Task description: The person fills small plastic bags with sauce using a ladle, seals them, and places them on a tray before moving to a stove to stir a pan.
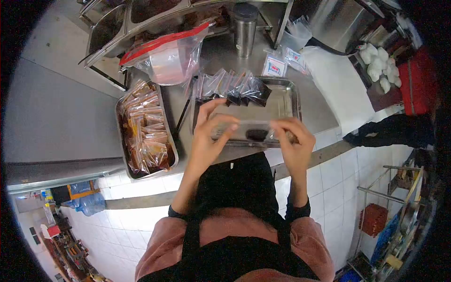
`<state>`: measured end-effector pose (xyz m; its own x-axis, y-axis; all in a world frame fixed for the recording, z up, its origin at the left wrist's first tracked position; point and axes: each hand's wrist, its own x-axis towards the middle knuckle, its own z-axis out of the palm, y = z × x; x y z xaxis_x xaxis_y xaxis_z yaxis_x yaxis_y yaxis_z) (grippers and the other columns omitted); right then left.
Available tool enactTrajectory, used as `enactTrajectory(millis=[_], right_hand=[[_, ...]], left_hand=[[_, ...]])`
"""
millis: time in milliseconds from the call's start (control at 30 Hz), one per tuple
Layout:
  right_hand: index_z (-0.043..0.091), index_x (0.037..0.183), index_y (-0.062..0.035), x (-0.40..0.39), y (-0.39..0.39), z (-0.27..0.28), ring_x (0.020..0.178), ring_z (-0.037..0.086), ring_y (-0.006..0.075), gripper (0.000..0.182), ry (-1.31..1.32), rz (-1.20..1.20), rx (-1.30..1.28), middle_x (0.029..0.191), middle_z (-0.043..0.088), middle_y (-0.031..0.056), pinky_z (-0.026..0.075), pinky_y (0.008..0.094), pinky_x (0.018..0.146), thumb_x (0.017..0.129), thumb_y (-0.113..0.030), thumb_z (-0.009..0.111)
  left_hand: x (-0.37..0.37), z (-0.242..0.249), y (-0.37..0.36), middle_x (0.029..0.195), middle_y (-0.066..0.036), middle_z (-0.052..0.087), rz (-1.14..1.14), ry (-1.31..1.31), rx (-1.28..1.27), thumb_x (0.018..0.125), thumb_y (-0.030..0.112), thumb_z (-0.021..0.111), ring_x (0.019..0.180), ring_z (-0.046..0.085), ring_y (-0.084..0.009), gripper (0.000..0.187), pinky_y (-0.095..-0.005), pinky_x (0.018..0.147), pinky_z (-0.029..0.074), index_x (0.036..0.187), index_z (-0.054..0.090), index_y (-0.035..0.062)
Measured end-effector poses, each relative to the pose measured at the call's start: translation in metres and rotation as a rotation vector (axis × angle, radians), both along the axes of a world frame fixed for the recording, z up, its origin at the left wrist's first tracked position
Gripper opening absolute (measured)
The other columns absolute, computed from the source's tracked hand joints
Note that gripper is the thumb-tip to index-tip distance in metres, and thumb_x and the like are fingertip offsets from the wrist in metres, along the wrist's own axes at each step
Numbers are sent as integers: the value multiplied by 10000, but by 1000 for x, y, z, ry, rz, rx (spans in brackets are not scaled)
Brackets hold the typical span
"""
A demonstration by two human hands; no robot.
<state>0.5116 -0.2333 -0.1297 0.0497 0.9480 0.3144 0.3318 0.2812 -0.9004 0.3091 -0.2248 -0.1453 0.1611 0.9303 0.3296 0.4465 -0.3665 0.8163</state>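
Between my hands, over the front of a metal tray (295, 101), a small clear bag (256, 133) with dark contents is stretched by its top edge. My left hand (210, 134) pinches the bag's left top corner. The right top corner is pinched by my right hand (295, 140). Several small bags with dark contents (246, 89) lie in a row along the back left of the tray. Left of it, a second metal tray (174, 162) holds many small bags with orange-brown contents (148, 124).
A zip bag with a red top (171, 61) stands behind the trays, near a steel tumbler (244, 33). Printed packets (275, 66) and a white sheet (336, 87) lie to the right. Metal food containers (110, 30) line the back left. A dark-sleeved arm or cloth (394, 131) shows at right.
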Motion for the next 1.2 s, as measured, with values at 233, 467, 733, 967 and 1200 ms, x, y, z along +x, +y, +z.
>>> enactTrajectory(millis=[233,467,733,967,1200], right_hand=[[632,924,-18,-16,54,-44,730,635,247,152,-287,-225,145,827,638,134,482,315,656,797,-99,606],[630,949,18,31,156,-31,780,619,293,217,-377,-109,66,902,630,200,478,351,690,788,-123,595],[615,888,-40,144,331,-54,764,578,349,161,-676,-191,339,864,623,169,441,448,678,764,-142,599],[617,864,-25,142,292,-24,771,587,342,151,-705,-378,602,874,630,150,457,407,675,823,-157,557],[566,911,-49,61,76,-8,782,553,118,143,-7,238,253,802,584,38,465,295,678,827,-164,578]], left_hand=[[-10,-5,-19,1215,-119,400,126,-246,-194,824,62,576,1140,448,-250,262,-359,917,418,1084,543,54],[-31,-17,-41,1197,-125,403,129,-250,-279,860,64,529,1122,453,-236,203,-330,918,430,1059,546,26],[-31,-4,-49,1144,-114,461,201,-243,-190,844,21,503,1091,466,-211,185,-295,876,427,1021,553,39],[-22,-8,-43,1091,-107,499,79,-207,-178,850,28,500,1032,491,-199,162,-299,871,412,1003,556,33],[21,-4,-34,1199,-127,516,-119,-489,-262,905,108,482,1020,514,-163,361,-278,889,396,1244,414,5]])
